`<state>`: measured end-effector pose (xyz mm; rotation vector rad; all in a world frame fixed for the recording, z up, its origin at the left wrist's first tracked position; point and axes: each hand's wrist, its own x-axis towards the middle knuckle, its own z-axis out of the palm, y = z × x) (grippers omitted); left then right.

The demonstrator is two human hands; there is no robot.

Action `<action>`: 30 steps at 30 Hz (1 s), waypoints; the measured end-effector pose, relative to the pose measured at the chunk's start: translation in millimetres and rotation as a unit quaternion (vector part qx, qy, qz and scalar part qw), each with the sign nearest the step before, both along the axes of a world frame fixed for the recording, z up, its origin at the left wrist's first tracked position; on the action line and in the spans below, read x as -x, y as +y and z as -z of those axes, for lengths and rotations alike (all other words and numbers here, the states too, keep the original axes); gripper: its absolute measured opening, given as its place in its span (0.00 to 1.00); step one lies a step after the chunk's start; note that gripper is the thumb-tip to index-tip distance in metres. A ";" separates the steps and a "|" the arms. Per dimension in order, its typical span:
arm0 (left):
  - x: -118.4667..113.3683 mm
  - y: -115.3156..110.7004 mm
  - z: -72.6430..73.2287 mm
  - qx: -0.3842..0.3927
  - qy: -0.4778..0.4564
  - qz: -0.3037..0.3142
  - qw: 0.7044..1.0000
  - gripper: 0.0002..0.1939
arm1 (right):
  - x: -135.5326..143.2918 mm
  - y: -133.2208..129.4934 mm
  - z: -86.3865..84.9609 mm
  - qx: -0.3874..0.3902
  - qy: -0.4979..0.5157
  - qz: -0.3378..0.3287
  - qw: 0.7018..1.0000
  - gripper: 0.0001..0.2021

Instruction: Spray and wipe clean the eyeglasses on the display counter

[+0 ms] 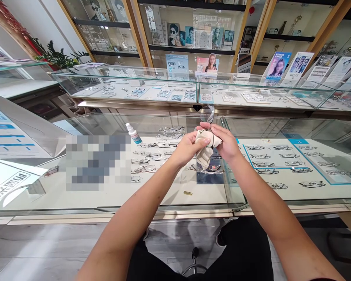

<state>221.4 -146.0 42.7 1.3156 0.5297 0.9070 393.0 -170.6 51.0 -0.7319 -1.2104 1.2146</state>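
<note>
A pair of eyeglasses (207, 114) is held above the glass counter, one lens sticking up past my fingers. My left hand (190, 147) pinches a crumpled whitish cloth (204, 156) around the lower part of the glasses, thumb on top. On the other side, my right hand (226, 142) is closed on the glasses, its fingers behind the frame and cloth. The lens under the cloth is hidden. To the left of my hands, a white spray bottle (133, 134) with a blue label stands on the counter.
Rows of eyeglasses (291, 164) lie inside the glass display counter (169, 199). A small gold-coloured piece (188, 192) is near its front. Another glass case (152, 102) runs behind, with advertising cards (177, 66) on top. A white sign (14, 132) stands at left.
</note>
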 end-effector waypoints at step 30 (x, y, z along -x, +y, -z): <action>-1.2 -6.9 -7.6 -0.013 0.026 -0.025 0.999 0.22 | -1.7 0.7 -0.9 0.000 -0.005 0.009 1.000 0.22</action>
